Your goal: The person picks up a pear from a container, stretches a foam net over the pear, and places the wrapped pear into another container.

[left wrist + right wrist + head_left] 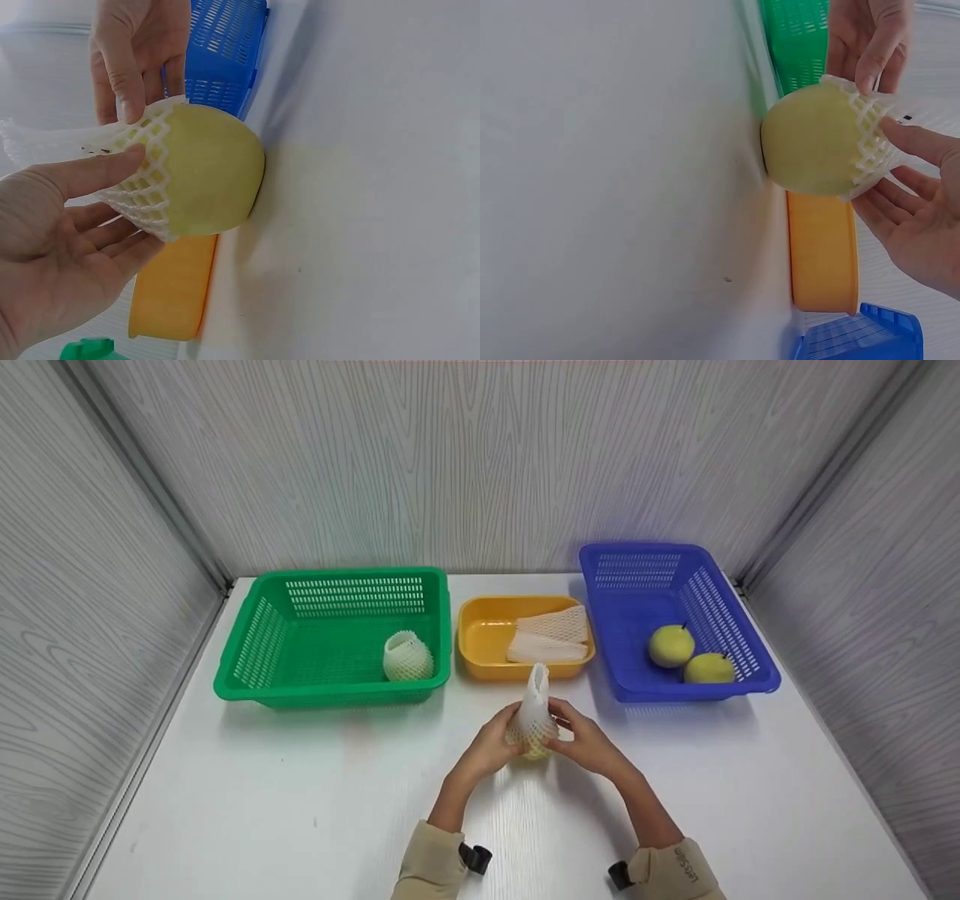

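Note:
A yellow-green pear point(217, 169) stands on the white table in front of me, with a white foam fruit net point(535, 706) pulled over its upper part. The net's loose end points up above the fruit, while the pear's lower part shows bare in both wrist views. On the left side, my left hand point(489, 748) grips the net round the pear, thumb on the mesh point(154, 176) and fingers behind. My right hand point(592, 744) holds the net from the opposite side in the same way, its thumb near the mesh's lower edge.
A green basket point(330, 690) at the left holds one netted pear point(409, 658). Behind my hands, an orange tray point(484, 641) contains flat foam nets point(551, 634). The blue basket point(622, 645) at the right has two bare pears point(671, 646). Wood-grain panels point(480, 465) enclose the table.

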